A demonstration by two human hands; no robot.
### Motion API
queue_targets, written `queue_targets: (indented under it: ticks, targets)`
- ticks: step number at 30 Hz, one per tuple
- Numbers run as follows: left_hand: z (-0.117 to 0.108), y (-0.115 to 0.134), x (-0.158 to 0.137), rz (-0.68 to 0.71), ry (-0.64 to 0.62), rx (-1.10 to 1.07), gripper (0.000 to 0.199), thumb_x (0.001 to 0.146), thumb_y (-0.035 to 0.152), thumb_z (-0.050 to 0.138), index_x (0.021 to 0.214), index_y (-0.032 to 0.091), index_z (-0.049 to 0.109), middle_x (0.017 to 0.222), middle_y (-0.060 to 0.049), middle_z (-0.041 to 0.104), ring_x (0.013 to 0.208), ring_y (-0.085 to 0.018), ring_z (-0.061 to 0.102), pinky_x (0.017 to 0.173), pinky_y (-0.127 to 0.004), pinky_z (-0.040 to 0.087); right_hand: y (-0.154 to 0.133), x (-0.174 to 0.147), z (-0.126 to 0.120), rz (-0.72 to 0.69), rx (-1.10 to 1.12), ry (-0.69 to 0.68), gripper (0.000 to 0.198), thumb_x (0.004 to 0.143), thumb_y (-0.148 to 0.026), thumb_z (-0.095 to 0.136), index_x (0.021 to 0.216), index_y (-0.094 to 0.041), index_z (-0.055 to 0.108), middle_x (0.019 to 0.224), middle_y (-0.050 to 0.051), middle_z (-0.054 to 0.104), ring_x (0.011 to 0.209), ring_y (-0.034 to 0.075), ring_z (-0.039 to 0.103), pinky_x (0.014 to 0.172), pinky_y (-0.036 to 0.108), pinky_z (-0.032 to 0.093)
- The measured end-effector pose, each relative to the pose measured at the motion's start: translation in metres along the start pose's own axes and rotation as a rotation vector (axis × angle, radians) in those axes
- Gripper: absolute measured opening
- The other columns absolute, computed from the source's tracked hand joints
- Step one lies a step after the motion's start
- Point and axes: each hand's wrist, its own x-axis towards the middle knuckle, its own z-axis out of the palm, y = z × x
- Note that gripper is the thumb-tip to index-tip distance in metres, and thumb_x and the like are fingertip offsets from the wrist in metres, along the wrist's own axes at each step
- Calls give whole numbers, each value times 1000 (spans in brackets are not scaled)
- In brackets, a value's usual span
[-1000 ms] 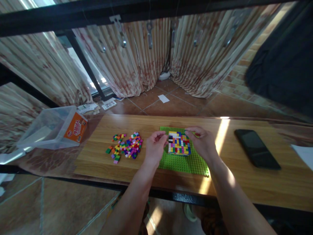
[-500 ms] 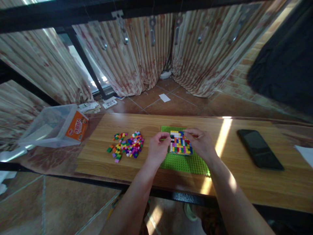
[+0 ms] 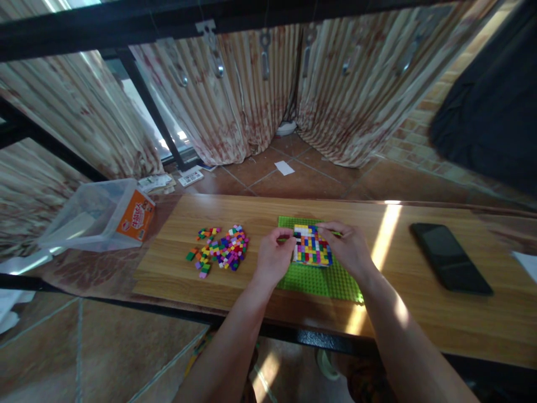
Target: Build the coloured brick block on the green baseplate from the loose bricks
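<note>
A many-coloured block of toy building bricks (image 3: 311,249) stands on the green studded baseplate (image 3: 308,284). At the block's left edge is my left hand (image 3: 274,252), thumb and index finger closed on its upper left side. My right hand (image 3: 346,246) grips the upper right edge from the other side, fingers bent over it. The fingertips partly hide both edges, so a small loose brick there could not be made out. To the left, a pile of loose bricks (image 3: 229,248) in several colours lies on the wooden tabletop (image 3: 168,274).
A black phone-like device (image 3: 451,257) lies at the right of the table, with white paper (image 3: 526,266) beyond it. Left of the tabletop is a clear plastic bin (image 3: 92,215) with an orange label. Metal hooks hang from a dark bar (image 3: 260,15) above.
The whole view has shifted slightly to the right. Both hands stay at the brick block's edges, with hardly any movement of their own.
</note>
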Motion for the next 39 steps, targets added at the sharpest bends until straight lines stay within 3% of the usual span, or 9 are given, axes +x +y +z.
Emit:
queue_targets:
  ticks: [12,15,18,22,27,32,39]
  targets:
    - [-7,0,5,72,-38,273,17,78,14,60,91,15,69,88,-6,73,74,-15,64,71,-27,49,6,-4,-1,8,5,-19,30,80,-41,61,92,-19,78,90,5,77,83,23,71,74,32,55]
    - [-25,4,10,117,9,405,19,82,16,58,98,15,68,91,-8,73,78,-17,66,75,-28,51,4,-6,-4,32,-6,-10,33,79,-42,62,100,-21,76,97,6,77,85,24,72,74,33,56]
    - [-52,12,17,141,129,683,23,84,18,57,105,14,66,101,-11,71,89,-20,67,83,-31,50,4,-8,-10,21,-66,32,33,80,-43,62,103,-23,75,99,6,77,87,25,72,75,34,56]
    - [-91,21,23,72,279,1031,29,84,16,55,112,14,65,110,-15,69,105,-25,63,91,-35,46,6,-9,-17,18,-102,81,32,80,-45,60,97,-23,76,96,6,77,89,26,71,76,35,55]
    - [-120,19,31,18,253,1217,37,82,8,48,111,16,68,109,-14,70,105,-26,63,90,-35,46,2,-10,-20,70,-122,102,30,77,-45,62,91,-23,77,94,5,77,91,27,70,77,37,53]
    - [-117,13,34,89,137,1308,31,83,12,48,102,15,73,100,-13,72,101,-26,64,93,-35,44,0,-11,-19,61,-100,83,30,77,-46,62,92,-24,77,94,4,77,91,26,70,77,35,53]
    - [-112,9,35,113,164,1356,28,80,8,49,95,15,71,95,-13,72,100,-25,63,91,-35,44,6,-10,-17,33,-94,82,28,78,-44,62,90,-23,77,93,5,77,91,26,70,80,38,53]
